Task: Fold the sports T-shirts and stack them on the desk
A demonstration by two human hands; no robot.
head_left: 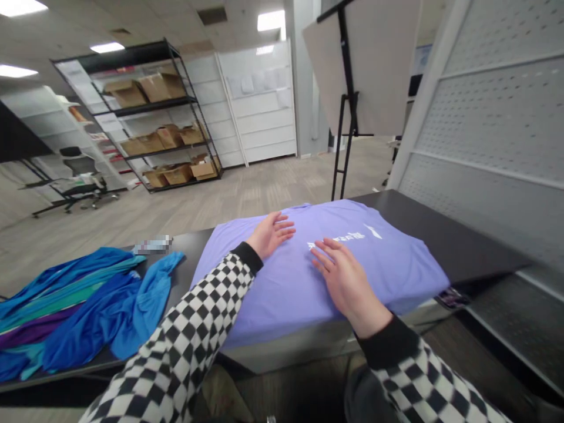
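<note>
A lavender T-shirt (282, 288) with white printing lies spread over the dark table, its lower edge hanging past the front. Over its middle is my left hand (272, 234), fingers extended and palm turned inward, holding nothing. My right hand (341, 273) faces it from the other side of the shirt, also with fingers stretched out and nothing in them. Whether either hand touches the cloth, I cannot tell. To the left lies a heap of blue, green and purple clothing (101, 305).
The dark table (440, 232) extends right toward a white perforated panel (497, 117). A blurred-out item (153, 244) sits at the table's back left. Behind stand a board on a black easel (346, 135), a shelf with cardboard boxes (163, 138) and an office chair (81, 176).
</note>
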